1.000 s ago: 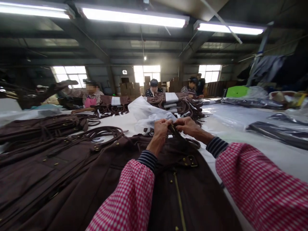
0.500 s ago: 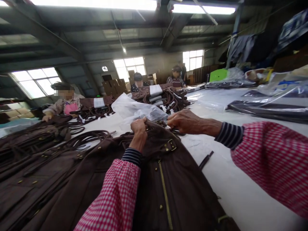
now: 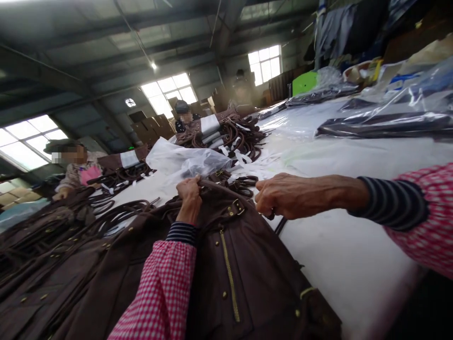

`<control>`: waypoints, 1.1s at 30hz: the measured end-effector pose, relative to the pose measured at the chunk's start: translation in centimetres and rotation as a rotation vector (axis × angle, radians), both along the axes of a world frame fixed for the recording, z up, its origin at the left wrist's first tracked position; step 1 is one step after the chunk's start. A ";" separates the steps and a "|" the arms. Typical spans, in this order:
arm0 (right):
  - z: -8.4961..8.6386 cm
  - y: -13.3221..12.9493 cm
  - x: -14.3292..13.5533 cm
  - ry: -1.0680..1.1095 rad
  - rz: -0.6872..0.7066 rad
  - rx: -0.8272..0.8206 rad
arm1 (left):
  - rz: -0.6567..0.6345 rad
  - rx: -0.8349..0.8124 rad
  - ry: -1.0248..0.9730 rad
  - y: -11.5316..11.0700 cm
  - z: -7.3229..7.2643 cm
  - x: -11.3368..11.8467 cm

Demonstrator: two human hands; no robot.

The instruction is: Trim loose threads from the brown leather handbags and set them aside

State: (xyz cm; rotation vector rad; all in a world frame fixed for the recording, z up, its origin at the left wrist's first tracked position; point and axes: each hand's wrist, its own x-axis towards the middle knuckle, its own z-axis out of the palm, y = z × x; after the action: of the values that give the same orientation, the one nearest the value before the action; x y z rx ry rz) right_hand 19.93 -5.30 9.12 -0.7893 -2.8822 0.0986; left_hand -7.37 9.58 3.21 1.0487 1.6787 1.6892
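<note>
A dark brown leather-look item (image 3: 255, 269) lies in front of me, with a brass zip, snaps and a small buckle tab. Whether it is a bag or a garment I cannot tell. At its far edge my left hand (image 3: 190, 191) is closed, pinching a brown cord (image 3: 224, 189) between thumb and fingers. The cord runs along the edge towards my right hand (image 3: 283, 194), a closed fist over the white tabletop. Something dark shows under its curled fingers, apparently the same cord; the grip is partly hidden. Just beyond lies a clear plastic bag (image 3: 187, 160).
More brown pieces (image 3: 46, 274) with looped cords are heaped at my left. Bundles with white bands (image 3: 209, 123) and tags stand across the white table (image 3: 318, 245). Plastic-wrapped dark items (image 3: 385, 125) lie at the right. Co-workers (image 3: 79, 165) are at the far side.
My right hand has drawn back towards me and away from the left, off the coiled cords by the plastic bag. My left hand keeps its pinch. The camera view has shifted.
</note>
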 end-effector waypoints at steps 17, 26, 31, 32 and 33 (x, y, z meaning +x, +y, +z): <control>-2.4 -2.1 2.1 0.111 -0.141 0.096 | -1.214 0.062 1.335 -15.3 2.8 6.7; -4.0 -5.3 2.1 0.070 -0.156 -0.007 | -1.048 0.118 1.388 -15.1 -0.4 5.5; -3.1 -5.9 3.3 0.146 -0.233 0.186 | -1.041 0.120 1.309 -16.2 0.0 5.6; -3.3 -6.4 3.5 0.178 -0.272 0.277 | -1.050 0.125 1.290 -16.7 0.1 5.8; -3.6 -7.1 3.7 0.217 -0.316 0.358 | -1.064 0.132 1.278 -17.2 0.2 6.1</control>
State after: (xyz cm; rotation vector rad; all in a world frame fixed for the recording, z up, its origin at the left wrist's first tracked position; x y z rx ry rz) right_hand 23.62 -12.39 5.52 -1.0665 -2.4373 -0.3362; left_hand -1.26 -7.64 3.38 2.7372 1.0312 0.3275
